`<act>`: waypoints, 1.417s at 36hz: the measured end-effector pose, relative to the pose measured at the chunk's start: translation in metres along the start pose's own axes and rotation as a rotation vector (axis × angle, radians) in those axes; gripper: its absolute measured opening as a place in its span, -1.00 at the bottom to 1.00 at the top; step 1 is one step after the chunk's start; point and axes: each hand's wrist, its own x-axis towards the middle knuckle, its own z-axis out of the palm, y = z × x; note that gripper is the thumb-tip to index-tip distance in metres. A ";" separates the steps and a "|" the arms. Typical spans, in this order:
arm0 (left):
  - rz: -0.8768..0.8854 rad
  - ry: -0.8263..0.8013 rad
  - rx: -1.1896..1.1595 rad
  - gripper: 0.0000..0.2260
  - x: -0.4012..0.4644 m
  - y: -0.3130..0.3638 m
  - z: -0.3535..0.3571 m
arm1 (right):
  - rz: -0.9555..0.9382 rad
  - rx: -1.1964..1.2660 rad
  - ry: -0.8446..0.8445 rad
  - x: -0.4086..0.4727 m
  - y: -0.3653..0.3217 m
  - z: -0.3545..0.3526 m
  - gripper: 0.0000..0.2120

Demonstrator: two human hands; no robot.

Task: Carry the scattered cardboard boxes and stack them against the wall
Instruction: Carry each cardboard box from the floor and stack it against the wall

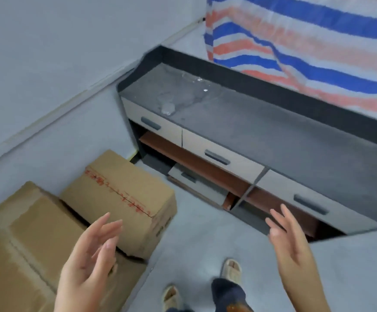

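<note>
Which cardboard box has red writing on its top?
The upper brown cardboard box nearest the dark cabinet; red marks run along its top seam. The plain cardboard boxes beside it show none.

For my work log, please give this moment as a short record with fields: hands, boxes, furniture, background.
left hand: open, above the boxes, holds nothing
right hand: open, holds nothing
cardboard boxes: box with red writing by the wall, beside a larger box
furniture: low drawer cabinet, dusty dark top
background: striped tarp

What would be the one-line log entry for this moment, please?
hands: left open, right open, both empty | boxes: by wall, untouched | cabinet: right of boxes
</note>
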 end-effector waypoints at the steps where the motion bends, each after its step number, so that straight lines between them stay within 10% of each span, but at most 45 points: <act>1: 0.015 -0.038 -0.004 -0.66 0.000 0.001 0.000 | 0.004 -0.001 0.050 -0.013 0.001 -0.009 -0.51; 14: 0.156 -0.662 -0.063 -0.67 -0.053 0.054 0.110 | 0.063 0.032 0.667 -0.188 0.006 -0.137 -0.57; 33: 0.234 -1.437 -0.224 -0.70 -0.403 0.125 0.320 | 0.254 0.027 1.389 -0.504 0.047 -0.361 -0.57; 51: 0.300 -1.885 -0.178 -0.66 -0.594 0.187 0.507 | 0.299 0.136 1.891 -0.568 0.087 -0.491 -0.58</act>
